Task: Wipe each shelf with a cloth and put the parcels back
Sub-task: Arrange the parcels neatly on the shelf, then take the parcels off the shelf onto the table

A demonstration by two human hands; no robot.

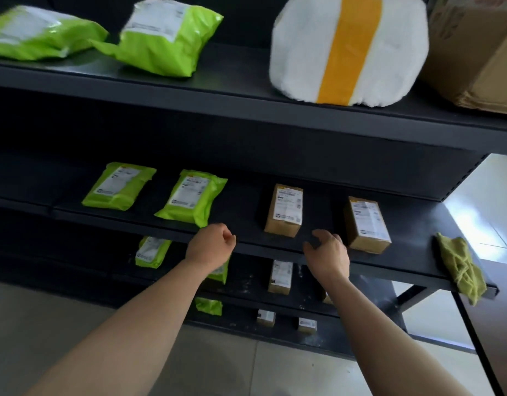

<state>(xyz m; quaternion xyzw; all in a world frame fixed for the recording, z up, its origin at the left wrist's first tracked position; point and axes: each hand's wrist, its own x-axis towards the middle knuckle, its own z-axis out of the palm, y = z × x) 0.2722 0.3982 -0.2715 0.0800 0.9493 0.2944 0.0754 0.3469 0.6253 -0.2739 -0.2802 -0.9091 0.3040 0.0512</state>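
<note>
Both hands are at the front edge of the dark metal middle shelf point(246, 207). The left hand point(210, 245) is curled up and holds nothing. The right hand point(328, 252) is loose and holds nothing, just beside a small brown cardboard box point(367, 224). The crumpled yellow-green cloth point(460, 267) lies on the shelf's front right corner and hangs over the edge.
</note>
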